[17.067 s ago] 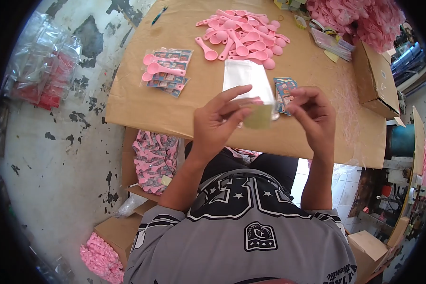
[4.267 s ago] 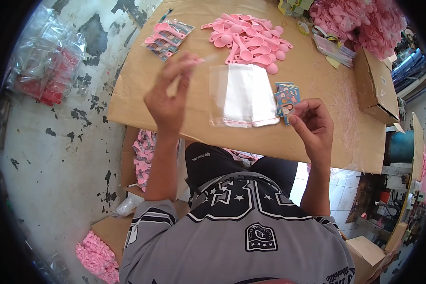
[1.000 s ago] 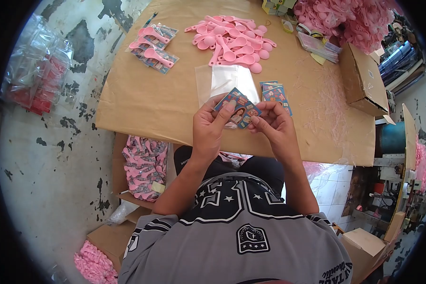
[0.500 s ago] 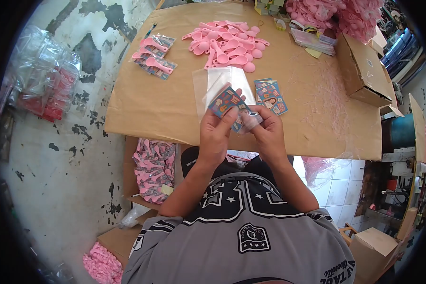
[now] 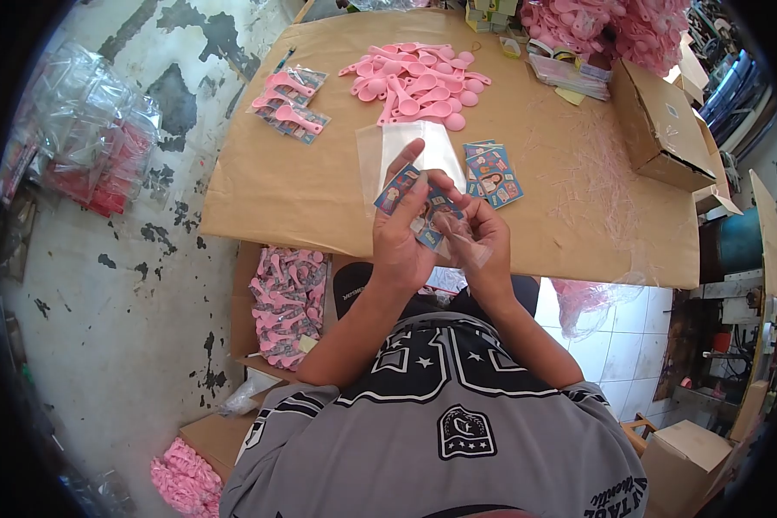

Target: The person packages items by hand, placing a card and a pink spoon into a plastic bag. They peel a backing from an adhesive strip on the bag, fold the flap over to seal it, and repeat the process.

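far to the left, on the floor, lies a heap of clear and red packets (image 5: 86,129), and closer in, under the edge of the surface (image 5: 302,190), an open carton of bagged pink spoons (image 5: 287,298). up on the brown surface, a few filled packets (image 5: 289,104) with a pink spoon in each lie at the left, well apart from the hands. next along, a loose pile of pink spoons (image 5: 419,82) sits at the far side, with a flat stack of clear bags (image 5: 410,151) just in front of it. the left hand (image 5: 401,237) is raised just above the near edge, directly below that stack, its fingers curled and closed in a pinch on a printed card (image 5: 390,197); the card is tilted, its upper corner pointing left, and it lies across the fingertips between both hands. touching it from the other side, the right hand (image 5: 483,237) is also mostly closed, thumb and fingers gripping a small clear bag (image 5: 468,252) that drapes over its knuckles. the bag's mouth meets the card's lower end, though i cannot tell how far the card sits inside. just beyond the right hand, a small stack of the same printed cards (image 5: 492,173) rests on the surface beside the clear bags. farther right stands a cardboard box (image 5: 665,129), and behind it a big mound of pink spoons (image 5: 613,26).
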Demonstrator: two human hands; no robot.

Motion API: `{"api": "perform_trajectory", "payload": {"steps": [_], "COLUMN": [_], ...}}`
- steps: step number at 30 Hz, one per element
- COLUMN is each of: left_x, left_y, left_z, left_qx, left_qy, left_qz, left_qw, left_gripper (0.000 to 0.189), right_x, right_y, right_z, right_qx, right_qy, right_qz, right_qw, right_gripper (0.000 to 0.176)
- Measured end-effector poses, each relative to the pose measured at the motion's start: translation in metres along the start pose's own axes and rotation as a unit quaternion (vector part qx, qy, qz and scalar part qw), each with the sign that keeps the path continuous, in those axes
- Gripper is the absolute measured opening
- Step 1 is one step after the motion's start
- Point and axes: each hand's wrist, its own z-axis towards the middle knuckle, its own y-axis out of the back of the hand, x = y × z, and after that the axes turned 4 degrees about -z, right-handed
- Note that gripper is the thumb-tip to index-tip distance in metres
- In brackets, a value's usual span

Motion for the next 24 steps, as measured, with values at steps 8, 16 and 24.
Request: {"api": "perform_trajectory", "payload": {"steps": [8,16,24], "left_x": [-0.01,-0.06,-0.062], "left_y": [0.009,0.062,0.081], "left_z": [0.0,0.023,0.022], "left_qx": [-0.06,-0.148,-0.198], "left_qy": [-0.022,-0.067,-0.048], "left_qz": [0.012,-0.032,-0.01], "left_qw": [0.998,0.986,0.979], "left_gripper": [0.051,0.052,0.052], "right_x": [0.022,0.058,0.016], "right_y": [-0.005,0.023,0.04], "right_z": [-0.002,0.089,0.279], "right_qx": [-0.035,0.012,-0.022], "right_qy": [0.216,0.2,0.18], "right_qz": [-0.239,-0.426,-0.59], "right_qw": [0.946,0.882,0.787], "right_gripper": [0.025,0.015,0.024]}}
